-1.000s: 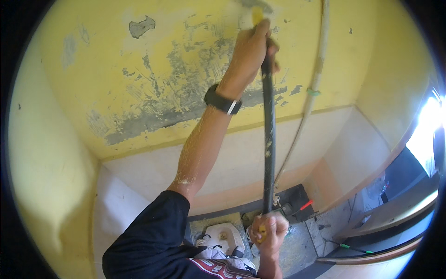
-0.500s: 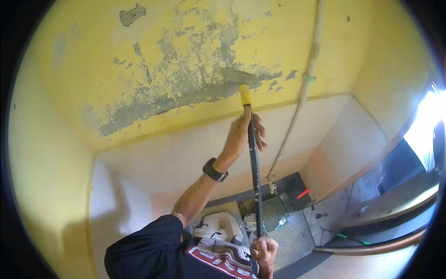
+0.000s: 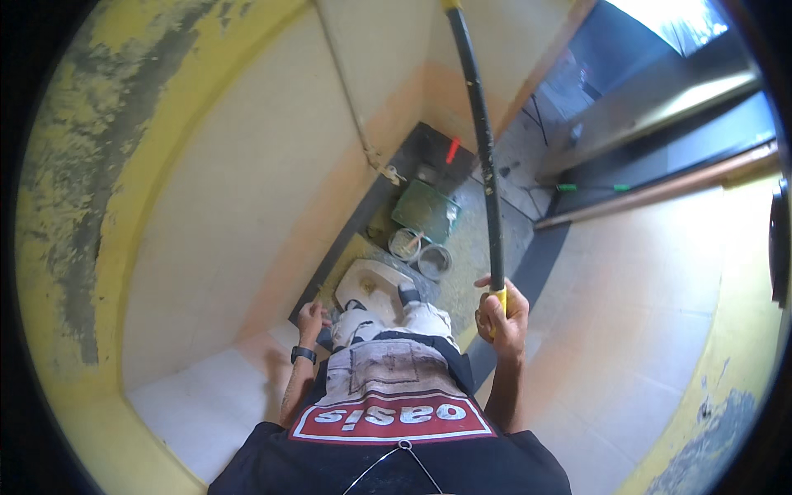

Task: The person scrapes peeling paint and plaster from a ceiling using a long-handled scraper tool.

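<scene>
My right hand (image 3: 506, 320) is closed round the yellow grip at the lower end of a long-handled scraper (image 3: 482, 132). Its black, paint-flecked pole rises past the top of the picture, so the blade is out of sight. Down at my left side, my left hand (image 3: 311, 320), with a dark watch on its wrist, is off the pole. Its fingers look loosely apart and hold nothing. The yellow wall (image 3: 136, 177) on the left has grey patches where the paint is scraped off.
On the floor ahead are a squat toilet (image 3: 375, 285) by my feet, two round buckets (image 3: 434, 261), a green bin (image 3: 426, 210) and a red-handled thing (image 3: 453, 149). A pipe (image 3: 342, 82) runs down the wall. A doorway (image 3: 569, 107) opens at the upper right.
My view has tipped downward and turned right. My left hand has let go of the pole and dropped to my side. The scraper's blade has left the view; my right hand still grips the pole's end.
</scene>
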`<state>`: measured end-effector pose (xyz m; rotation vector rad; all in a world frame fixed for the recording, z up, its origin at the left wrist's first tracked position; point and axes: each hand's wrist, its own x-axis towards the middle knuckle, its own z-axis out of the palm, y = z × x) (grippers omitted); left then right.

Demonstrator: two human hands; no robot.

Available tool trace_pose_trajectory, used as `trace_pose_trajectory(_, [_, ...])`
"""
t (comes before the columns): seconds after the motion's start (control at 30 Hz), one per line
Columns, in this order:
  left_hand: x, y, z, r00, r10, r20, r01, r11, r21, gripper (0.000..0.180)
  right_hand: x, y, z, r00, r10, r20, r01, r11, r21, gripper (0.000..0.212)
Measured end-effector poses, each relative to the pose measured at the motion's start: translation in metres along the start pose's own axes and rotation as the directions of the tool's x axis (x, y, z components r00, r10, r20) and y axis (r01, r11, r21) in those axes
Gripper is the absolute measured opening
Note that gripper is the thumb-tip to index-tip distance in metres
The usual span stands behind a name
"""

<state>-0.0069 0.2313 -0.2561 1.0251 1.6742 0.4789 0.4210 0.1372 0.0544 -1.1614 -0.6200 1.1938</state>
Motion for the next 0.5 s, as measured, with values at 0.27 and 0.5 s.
trace_pose_trajectory(0.27, [0.024, -0.135, -0.053, 0.85, -0.52, 0.087, 0.497, 0.846, 0.195, 0.039, -0.068, 0.038, -0.025, 0.81, 0.194, -0.553, -0.399, 0.874, -0.278, 0.022])
trace_pose_trajectory(0.5, [0.101, -0.09, -0.006, 0.909, -0.276, 0.313, 0.164, 0.926, 0.34, 0.048, -0.125, 0.237, -0.104, 0.505, 0.398, -0.766, -0.789, 0.572, -0.223, 0.032])
